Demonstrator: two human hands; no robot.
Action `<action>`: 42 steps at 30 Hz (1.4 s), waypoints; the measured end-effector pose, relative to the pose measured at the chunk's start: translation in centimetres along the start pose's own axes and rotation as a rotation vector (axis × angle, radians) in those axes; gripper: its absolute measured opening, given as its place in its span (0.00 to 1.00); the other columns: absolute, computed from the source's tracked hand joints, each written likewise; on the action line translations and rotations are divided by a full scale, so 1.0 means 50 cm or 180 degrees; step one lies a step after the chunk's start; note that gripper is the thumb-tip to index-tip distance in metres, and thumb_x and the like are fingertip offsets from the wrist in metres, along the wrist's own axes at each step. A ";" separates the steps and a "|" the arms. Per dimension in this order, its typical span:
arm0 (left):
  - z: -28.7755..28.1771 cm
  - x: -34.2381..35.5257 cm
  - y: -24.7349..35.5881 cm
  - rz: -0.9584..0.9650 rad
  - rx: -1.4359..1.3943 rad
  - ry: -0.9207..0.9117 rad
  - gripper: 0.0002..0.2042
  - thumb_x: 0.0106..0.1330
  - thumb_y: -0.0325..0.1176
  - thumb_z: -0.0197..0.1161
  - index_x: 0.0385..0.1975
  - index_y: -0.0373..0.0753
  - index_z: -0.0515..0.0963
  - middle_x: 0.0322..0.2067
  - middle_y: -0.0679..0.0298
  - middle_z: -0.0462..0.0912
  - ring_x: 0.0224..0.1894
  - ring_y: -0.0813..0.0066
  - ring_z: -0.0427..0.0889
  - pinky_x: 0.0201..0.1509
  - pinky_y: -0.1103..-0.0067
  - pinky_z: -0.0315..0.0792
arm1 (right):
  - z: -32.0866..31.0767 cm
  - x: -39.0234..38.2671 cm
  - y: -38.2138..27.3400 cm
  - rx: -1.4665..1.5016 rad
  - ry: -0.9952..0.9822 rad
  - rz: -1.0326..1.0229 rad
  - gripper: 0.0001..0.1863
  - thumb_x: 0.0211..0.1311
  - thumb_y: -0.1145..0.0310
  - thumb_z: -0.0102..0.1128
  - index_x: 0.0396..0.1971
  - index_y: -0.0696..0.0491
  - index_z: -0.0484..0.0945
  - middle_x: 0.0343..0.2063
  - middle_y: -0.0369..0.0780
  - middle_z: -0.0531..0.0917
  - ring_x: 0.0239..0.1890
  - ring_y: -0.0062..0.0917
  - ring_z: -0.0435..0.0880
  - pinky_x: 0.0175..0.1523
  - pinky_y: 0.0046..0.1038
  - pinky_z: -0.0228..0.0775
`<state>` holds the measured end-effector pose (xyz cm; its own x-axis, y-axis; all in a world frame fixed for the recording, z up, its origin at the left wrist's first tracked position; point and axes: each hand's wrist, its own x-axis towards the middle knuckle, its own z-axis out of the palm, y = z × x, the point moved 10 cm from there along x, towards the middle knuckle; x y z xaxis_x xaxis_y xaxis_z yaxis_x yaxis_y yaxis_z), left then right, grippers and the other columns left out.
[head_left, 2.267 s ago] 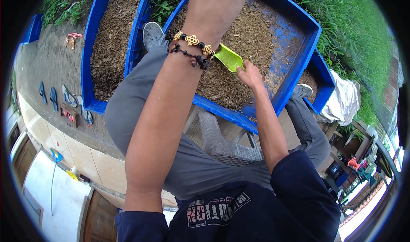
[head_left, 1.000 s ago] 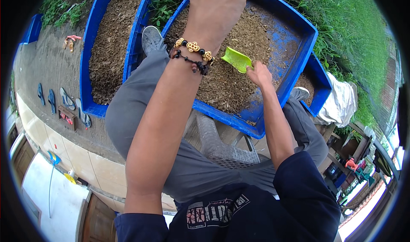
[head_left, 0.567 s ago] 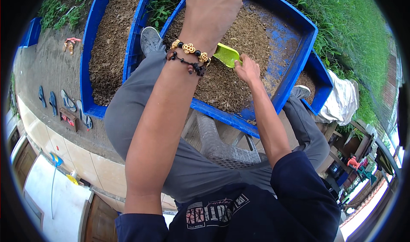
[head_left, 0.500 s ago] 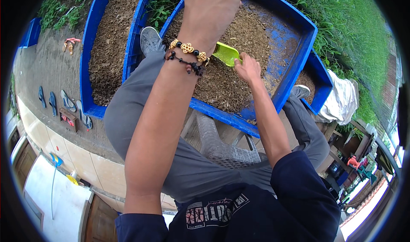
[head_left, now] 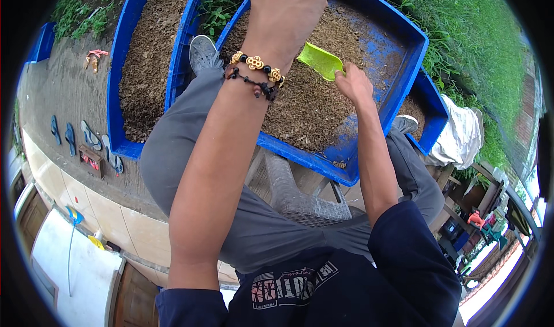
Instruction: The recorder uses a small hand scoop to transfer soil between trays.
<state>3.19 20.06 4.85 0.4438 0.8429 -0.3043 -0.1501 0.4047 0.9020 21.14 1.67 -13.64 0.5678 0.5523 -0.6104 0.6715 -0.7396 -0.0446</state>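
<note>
My right hand (head_left: pixel 354 84) is closed on the handle of a bright green scoop (head_left: pixel 321 60), held over the large blue tray (head_left: pixel 398 106). Little or nothing shows in the scoop's bowl. Brown crumbly material (head_left: pixel 306 116) covers much of the tray, with bare blue patches towards the right. My left hand (head_left: pixel 287 12), with two beaded bracelets at its wrist, is raised at the top edge above the tray's far part. Its fingers are curled, but their tips are partly cut off, so what they hold is hidden.
A second blue tray (head_left: pixel 117 90) of brown material stands to the left, and a smaller blue tray (head_left: pixel 437 113) at the right. A grey woven chair (head_left: pixel 300 203) is between my legs. Several slippers (head_left: pixel 91 135) lie on the concrete; a white sack (head_left: pixel 461 133) is at the right, near grass.
My right hand and the green scoop have shifted to the right, away from my left wrist, and more of the scoop's bowl shows. My left hand has hardly moved.
</note>
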 end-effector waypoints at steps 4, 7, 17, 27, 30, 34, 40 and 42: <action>0.001 0.012 -0.006 0.0160 0.0059 0.0014 0.06 0.67 0.27 0.59 0.36 0.31 0.80 0.28 0.69 0.79 0.30 0.85 0.75 0.35 0.87 0.69 | 0.064 0.018 0.062 -0.0163 -0.0164 0.0106 0.22 0.64 0.53 0.51 0.51 0.53 0.76 0.49 0.51 0.82 0.54 0.47 0.80 0.58 0.47 0.69; -0.006 0.010 -0.010 0.0150 0.0041 0.0029 0.07 0.67 0.27 0.59 0.36 0.31 0.80 0.28 0.69 0.79 0.31 0.85 0.76 0.36 0.87 0.70 | 0.107 0.020 0.069 -0.0302 -0.0318 0.0129 0.22 0.65 0.53 0.50 0.52 0.52 0.75 0.49 0.52 0.82 0.55 0.47 0.79 0.59 0.47 0.69; -0.006 0.011 -0.013 0.0049 0.0264 0.0118 0.07 0.67 0.29 0.60 0.36 0.31 0.81 0.28 0.68 0.80 0.31 0.85 0.76 0.36 0.87 0.70 | 0.139 0.052 -0.011 0.0200 -0.0096 -0.0240 0.20 0.61 0.56 0.52 0.46 0.54 0.77 0.43 0.53 0.84 0.50 0.47 0.82 0.56 0.47 0.68; 0.003 0.017 -0.028 0.0015 0.0061 -0.0042 0.07 0.67 0.29 0.60 0.37 0.31 0.80 0.27 0.68 0.79 0.30 0.85 0.76 0.35 0.88 0.69 | 0.123 0.072 0.005 0.0433 -0.0047 -0.0475 0.21 0.62 0.54 0.51 0.47 0.53 0.77 0.46 0.50 0.83 0.52 0.47 0.81 0.58 0.46 0.68; 0.004 0.010 -0.016 0.0065 0.0173 0.0038 0.07 0.66 0.28 0.60 0.37 0.31 0.80 0.27 0.69 0.80 0.29 0.86 0.76 0.33 0.88 0.69 | 0.056 0.036 -0.043 0.0152 -0.0061 -0.0432 0.22 0.63 0.54 0.51 0.49 0.53 0.78 0.46 0.50 0.84 0.52 0.45 0.81 0.56 0.45 0.71; -0.009 0.014 -0.022 0.0015 0.0172 0.0042 0.07 0.66 0.28 0.60 0.37 0.31 0.80 0.27 0.69 0.80 0.28 0.86 0.76 0.32 0.89 0.69 | -0.040 -0.010 -0.118 0.0267 -0.0043 -0.0435 0.24 0.63 0.54 0.52 0.52 0.55 0.78 0.48 0.51 0.83 0.53 0.45 0.81 0.58 0.45 0.70; -0.001 0.021 -0.027 -0.0048 0.0049 0.0045 0.06 0.66 0.28 0.60 0.36 0.32 0.81 0.26 0.69 0.80 0.28 0.86 0.76 0.31 0.88 0.68 | -0.024 0.083 0.001 -0.0113 -0.0059 0.0056 0.24 0.64 0.51 0.53 0.48 0.55 0.80 0.49 0.51 0.83 0.54 0.45 0.81 0.58 0.44 0.71; -0.002 0.018 -0.024 -0.0009 -0.0082 -0.0027 0.07 0.66 0.28 0.60 0.36 0.32 0.81 0.26 0.69 0.80 0.28 0.86 0.75 0.31 0.88 0.68 | -0.007 0.092 0.022 -0.0142 -0.0156 0.0116 0.24 0.64 0.50 0.53 0.47 0.54 0.81 0.49 0.52 0.83 0.54 0.45 0.81 0.57 0.45 0.71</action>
<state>3.67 20.40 3.45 0.4518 0.8387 -0.3042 -0.1716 0.4163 0.8929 24.65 3.52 -16.24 0.5691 0.5050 -0.6489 0.6719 -0.7405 0.0129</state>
